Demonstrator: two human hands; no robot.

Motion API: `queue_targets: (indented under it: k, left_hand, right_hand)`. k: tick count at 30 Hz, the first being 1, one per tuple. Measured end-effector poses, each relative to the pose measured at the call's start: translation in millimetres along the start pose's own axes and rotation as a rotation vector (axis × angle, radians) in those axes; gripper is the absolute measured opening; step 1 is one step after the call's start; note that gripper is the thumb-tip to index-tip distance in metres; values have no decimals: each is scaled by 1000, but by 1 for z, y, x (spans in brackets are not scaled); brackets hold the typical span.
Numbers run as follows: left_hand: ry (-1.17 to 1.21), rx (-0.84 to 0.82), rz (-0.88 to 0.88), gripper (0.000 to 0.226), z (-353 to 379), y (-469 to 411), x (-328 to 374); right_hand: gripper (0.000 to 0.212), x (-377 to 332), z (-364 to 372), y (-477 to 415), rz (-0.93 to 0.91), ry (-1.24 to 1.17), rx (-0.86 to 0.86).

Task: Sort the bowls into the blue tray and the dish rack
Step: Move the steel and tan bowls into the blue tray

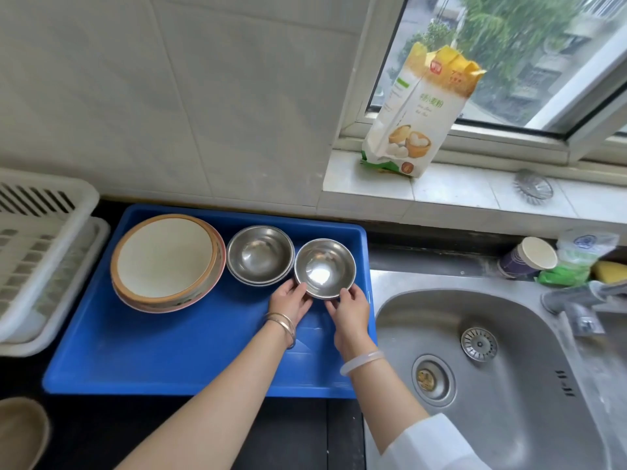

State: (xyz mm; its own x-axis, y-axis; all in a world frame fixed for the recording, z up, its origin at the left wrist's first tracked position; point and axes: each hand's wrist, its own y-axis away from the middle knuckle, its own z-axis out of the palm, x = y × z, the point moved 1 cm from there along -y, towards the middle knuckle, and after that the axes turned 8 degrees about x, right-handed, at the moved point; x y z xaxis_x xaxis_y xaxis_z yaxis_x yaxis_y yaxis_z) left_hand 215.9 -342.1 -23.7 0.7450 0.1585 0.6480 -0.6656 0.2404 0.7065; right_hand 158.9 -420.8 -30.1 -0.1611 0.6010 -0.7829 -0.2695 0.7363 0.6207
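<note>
A blue tray [163, 361] lies on the dark counter. At its back left sits a stack of large ceramic bowls [166, 261] with orange rims. Beside them stands a stack of steel bowls [259, 254]. A single small steel bowl [325, 266] is at the tray's back right, upright. My left hand [290, 301] grips its near left rim and my right hand [349, 308] grips its near right rim. The white dish rack [40, 252] stands to the left of the tray, with no bowls visible in it.
A steel sink [492, 368] with a faucet [583, 300] lies right of the tray. A flour bag [414, 110] stands on the window sill. A paper cup [529, 259], a plastic bag and a sponge sit behind the sink. A brown bowl [20, 432] shows at the bottom left.
</note>
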Motion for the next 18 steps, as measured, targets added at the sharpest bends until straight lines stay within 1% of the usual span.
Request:
queue_targets:
  k: [7, 13, 18]
  left_hand:
    - [24, 22, 11, 29, 10, -5, 4]
    - [-9, 74, 33, 32, 13, -11, 2]
    - [-20, 70, 50, 33, 11, -12, -3]
  right_hand:
    - [33, -11, 9, -10, 40, 23, -9]
    - [28, -17, 10, -14, 66, 75, -13]
    - [25, -17, 7, -14, 61, 126, -36]
